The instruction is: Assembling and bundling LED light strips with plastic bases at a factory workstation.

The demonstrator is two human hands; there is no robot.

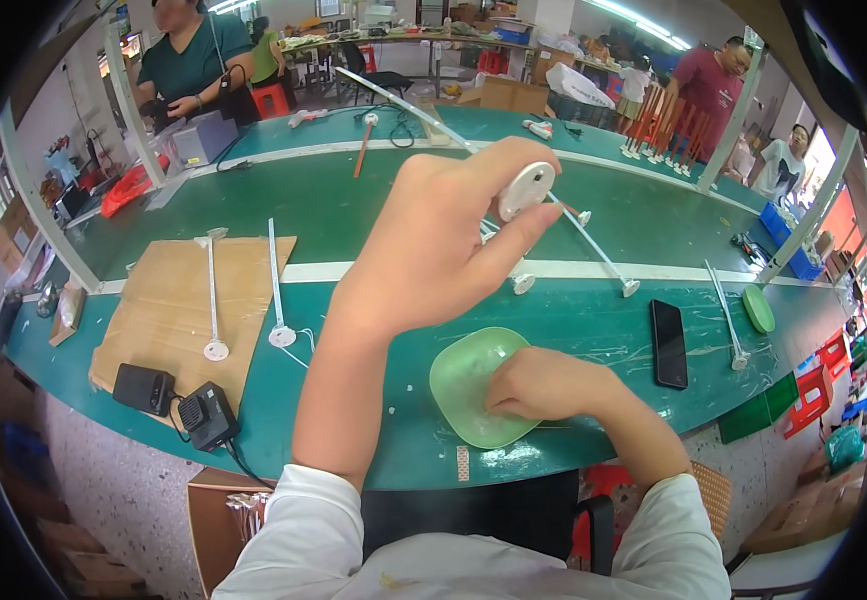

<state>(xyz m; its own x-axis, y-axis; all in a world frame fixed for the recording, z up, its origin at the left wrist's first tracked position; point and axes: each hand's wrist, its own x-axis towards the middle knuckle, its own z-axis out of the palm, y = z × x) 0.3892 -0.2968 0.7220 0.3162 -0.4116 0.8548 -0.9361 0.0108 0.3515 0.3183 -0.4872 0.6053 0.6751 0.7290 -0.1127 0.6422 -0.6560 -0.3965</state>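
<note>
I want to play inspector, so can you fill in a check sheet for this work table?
Surface: long green table with a white stripe.
Job's things: round white plastic disc; pale green rounded plastic plate.
Clutter: brown cardboard sheet bearing thin white rods with round feet, black phone, more white rods.
Grippers: left hand raised, pinching the disc; right hand pressing on the plate.
Cables: black adapter with cord.
Surroundings: other people beyond the table, red stools, boxes.
</note>
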